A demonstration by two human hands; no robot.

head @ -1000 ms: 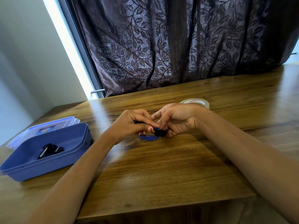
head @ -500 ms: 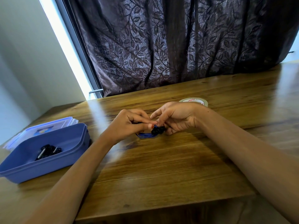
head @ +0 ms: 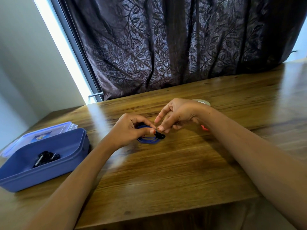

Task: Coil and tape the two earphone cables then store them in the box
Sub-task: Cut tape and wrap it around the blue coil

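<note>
Pinching blue coil [head: 147, 140], centre frame: your left hand [head: 127, 131]; right hand [head: 179, 113] grip unclear. Risk: slackened pinch, loops may spring apart.

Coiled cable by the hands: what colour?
Blue cable, with black earbuds; shows best in the head view.

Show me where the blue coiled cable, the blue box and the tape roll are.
blue coiled cable [head: 147, 141], head view, lower loops.
blue box [head: 41, 177], head view, near wall.
tape roll [head: 204, 102], head view, top rim.

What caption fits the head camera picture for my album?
Left hand grips a coiled blue earphone cable, right hand close by; a black cable lies in the blue box.
</note>
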